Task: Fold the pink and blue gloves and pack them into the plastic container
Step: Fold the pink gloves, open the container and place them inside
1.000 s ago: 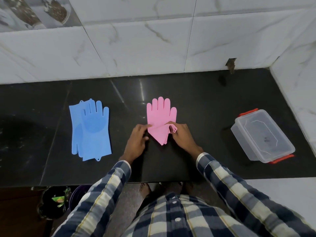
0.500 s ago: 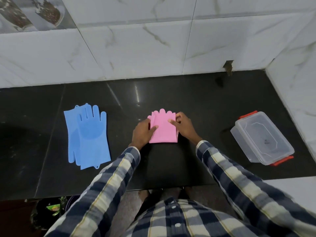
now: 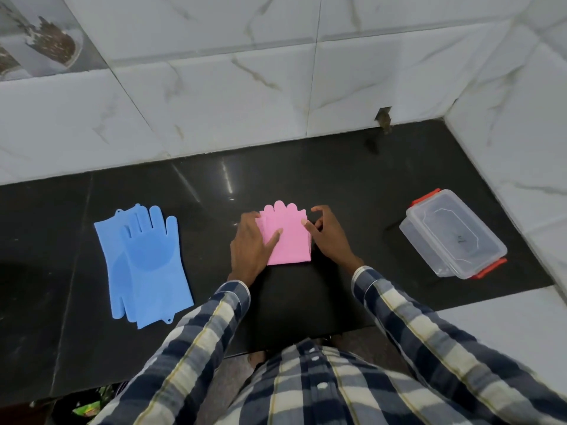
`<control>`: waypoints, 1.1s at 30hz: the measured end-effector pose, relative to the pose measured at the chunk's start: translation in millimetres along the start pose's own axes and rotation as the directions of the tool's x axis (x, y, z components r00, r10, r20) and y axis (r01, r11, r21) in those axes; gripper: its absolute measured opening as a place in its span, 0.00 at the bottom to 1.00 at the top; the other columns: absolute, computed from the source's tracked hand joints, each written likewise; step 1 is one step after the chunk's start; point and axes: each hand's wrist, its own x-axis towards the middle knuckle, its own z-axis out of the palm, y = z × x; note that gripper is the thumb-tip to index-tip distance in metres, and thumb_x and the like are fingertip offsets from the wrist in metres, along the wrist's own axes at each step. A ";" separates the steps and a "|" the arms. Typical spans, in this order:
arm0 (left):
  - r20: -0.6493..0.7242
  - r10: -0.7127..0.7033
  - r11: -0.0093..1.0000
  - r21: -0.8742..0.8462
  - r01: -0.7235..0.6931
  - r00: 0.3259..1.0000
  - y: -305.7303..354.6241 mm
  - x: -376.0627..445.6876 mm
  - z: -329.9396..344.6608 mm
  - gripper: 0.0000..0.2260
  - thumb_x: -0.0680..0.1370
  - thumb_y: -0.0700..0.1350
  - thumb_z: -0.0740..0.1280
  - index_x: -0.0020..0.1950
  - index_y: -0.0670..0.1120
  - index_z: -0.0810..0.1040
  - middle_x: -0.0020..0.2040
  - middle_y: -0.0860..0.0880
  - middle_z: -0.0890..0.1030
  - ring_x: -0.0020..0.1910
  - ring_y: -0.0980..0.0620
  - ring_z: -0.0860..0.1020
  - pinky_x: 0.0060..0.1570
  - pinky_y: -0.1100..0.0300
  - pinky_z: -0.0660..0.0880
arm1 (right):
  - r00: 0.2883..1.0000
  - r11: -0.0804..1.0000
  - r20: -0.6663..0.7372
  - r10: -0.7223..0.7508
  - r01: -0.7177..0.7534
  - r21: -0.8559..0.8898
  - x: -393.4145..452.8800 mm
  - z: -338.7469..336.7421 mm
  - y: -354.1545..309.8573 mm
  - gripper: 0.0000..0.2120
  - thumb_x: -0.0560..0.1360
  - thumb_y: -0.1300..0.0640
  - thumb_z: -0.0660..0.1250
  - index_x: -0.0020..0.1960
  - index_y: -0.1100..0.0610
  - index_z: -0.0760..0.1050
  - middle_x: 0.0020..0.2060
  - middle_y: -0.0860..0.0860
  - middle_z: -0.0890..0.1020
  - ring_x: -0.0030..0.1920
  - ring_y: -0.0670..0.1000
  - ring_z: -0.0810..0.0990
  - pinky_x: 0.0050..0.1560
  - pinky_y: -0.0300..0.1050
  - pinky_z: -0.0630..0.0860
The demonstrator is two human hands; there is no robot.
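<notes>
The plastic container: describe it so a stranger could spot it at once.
Start at the black countertop and go to its right end, by the white tiled side wall. There sits the plastic container, apart from both glove piles: the only clear, lidded box, with orange-red clips on its ends.

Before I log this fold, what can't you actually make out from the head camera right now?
- Pink gloves: whether one or two are in the fold; layers overlap, and the left hand covers one edge.
- Right hand: touching or just beside the fold, unclear.
- Plastic container: lid latched or just resting, too small to tell.
- Blue gloves: lower glove mostly hidden under the upper.
</notes>
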 end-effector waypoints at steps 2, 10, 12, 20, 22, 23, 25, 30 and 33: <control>-0.027 0.176 0.978 0.118 -0.172 0.984 18.4 1.5 8.2 0.24 0.83 0.61 0.66 0.72 0.46 0.72 0.65 0.47 0.75 0.61 0.46 0.79 0.56 0.49 0.81 | 0.999 1.000 -0.033 -0.016 0.016 -0.016 -1.9 -10.3 -0.2 0.20 0.84 0.46 0.67 0.72 0.52 0.70 0.56 0.54 0.80 0.52 0.53 0.82 0.57 0.50 0.82; 0.223 0.556 0.799 0.120 -0.589 0.801 130.1 18.8 59.7 0.12 0.86 0.49 0.64 0.67 0.47 0.79 0.65 0.48 0.77 0.63 0.48 0.78 0.64 0.50 0.78 | 0.820 0.965 -0.539 -0.193 0.059 -0.256 -18.0 -110.8 35.9 0.07 0.84 0.56 0.65 0.60 0.52 0.79 0.59 0.48 0.79 0.57 0.47 0.79 0.61 0.45 0.81; 0.283 0.603 0.766 0.056 -0.641 0.746 157.6 17.9 73.4 0.11 0.86 0.48 0.64 0.67 0.46 0.78 0.66 0.48 0.76 0.65 0.48 0.77 0.66 0.50 0.78 | 0.744 0.931 -0.653 -0.144 -0.122 -0.344 -21.6 -143.9 57.7 0.10 0.83 0.56 0.65 0.62 0.50 0.79 0.62 0.50 0.78 0.62 0.52 0.77 0.63 0.51 0.79; 0.351 0.561 0.824 -0.152 -0.546 0.749 220.0 8.3 103.7 0.10 0.86 0.47 0.65 0.67 0.46 0.77 0.66 0.48 0.76 0.60 0.49 0.81 0.64 0.51 0.81 | 0.859 0.794 -0.494 0.139 -0.394 -0.462 -38.9 -180.3 129.4 0.22 0.87 0.48 0.57 0.79 0.50 0.65 0.80 0.55 0.66 0.79 0.61 0.67 0.77 0.67 0.64; 0.319 0.485 0.875 -0.173 -0.453 0.814 221.4 8.6 104.1 0.11 0.87 0.50 0.64 0.68 0.47 0.76 0.66 0.50 0.77 0.59 0.50 0.82 0.64 0.49 0.81 | 0.887 0.820 -0.453 0.086 -0.321 -0.474 -34.6 -177.5 129.6 0.21 0.86 0.48 0.58 0.79 0.48 0.66 0.81 0.53 0.66 0.79 0.59 0.66 0.78 0.67 0.64; 0.291 0.439 0.898 -0.172 -0.405 0.850 219.3 9.4 103.1 0.12 0.87 0.52 0.64 0.67 0.48 0.75 0.65 0.50 0.78 0.59 0.49 0.83 0.64 0.49 0.80 | 0.905 0.835 -0.422 0.052 -0.271 -0.479 -30.7 -176.0 127.3 0.21 0.86 0.48 0.58 0.78 0.47 0.67 0.81 0.52 0.66 0.80 0.58 0.66 0.78 0.66 0.63; 0.212 0.351 0.935 -0.126 -0.331 0.912 212.5 11.0 101.1 0.15 0.86 0.58 0.63 0.66 0.50 0.75 0.62 0.51 0.81 0.57 0.48 0.83 0.62 0.49 0.78 | 0.951 0.867 -0.304 -0.051 -0.108 -0.486 -21.1 -172.6 121.5 0.20 0.85 0.48 0.60 0.77 0.45 0.69 0.81 0.50 0.66 0.81 0.56 0.64 0.79 0.64 0.62; 0.077 0.149 0.988 -0.038 -0.147 0.986 191.4 14.3 99.1 0.19 0.86 0.61 0.60 0.65 0.47 0.74 0.59 0.44 0.85 0.57 0.39 0.85 0.57 0.47 0.77 | 0.902 0.902 -0.356 -0.245 0.078 -0.425 -5.9 -165.8 116.7 0.15 0.85 0.54 0.61 0.70 0.49 0.75 0.74 0.50 0.72 0.74 0.54 0.71 0.76 0.56 0.66; 0.072 0.088 0.996 -0.020 -0.087 0.994 180.9 14.6 97.5 0.20 0.88 0.59 0.57 0.64 0.44 0.77 0.57 0.41 0.86 0.56 0.37 0.84 0.52 0.48 0.74 | 0.855 0.937 -0.496 -0.150 -0.037 -0.347 -2.5 -172.3 127.8 0.14 0.85 0.52 0.61 0.69 0.52 0.75 0.70 0.53 0.72 0.69 0.55 0.73 0.72 0.56 0.72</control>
